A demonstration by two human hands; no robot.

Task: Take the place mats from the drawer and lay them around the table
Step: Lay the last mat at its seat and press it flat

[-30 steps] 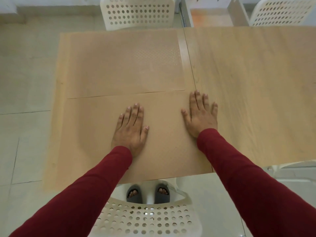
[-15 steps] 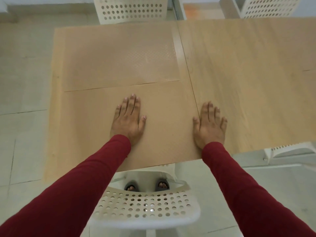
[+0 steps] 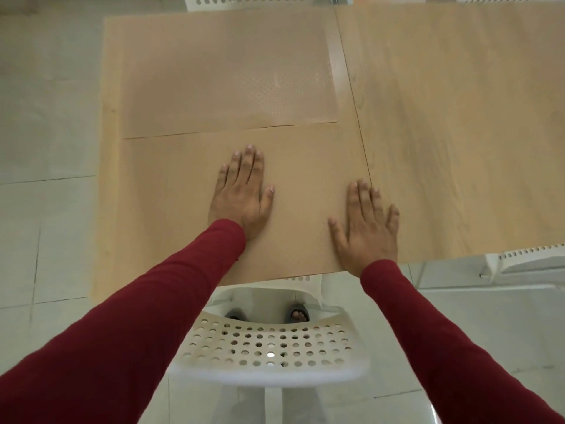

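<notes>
Sliding back toward the table (image 3: 458,117) edge, her right hand (image 3: 368,228) joins the left hand (image 3: 243,194), both flat-fingered, smoothing the near place mat (image 3: 299,179) straight.

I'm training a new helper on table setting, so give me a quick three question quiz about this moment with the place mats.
1. True or false: both hands lie flat on the near mat.
2. How many mats lie on the table?
3. Which hand reaches the near mat's right edge: A left hand, B right hand?

Key: 1 true. 2 two, the near one and the far mat. 3 B.
</notes>
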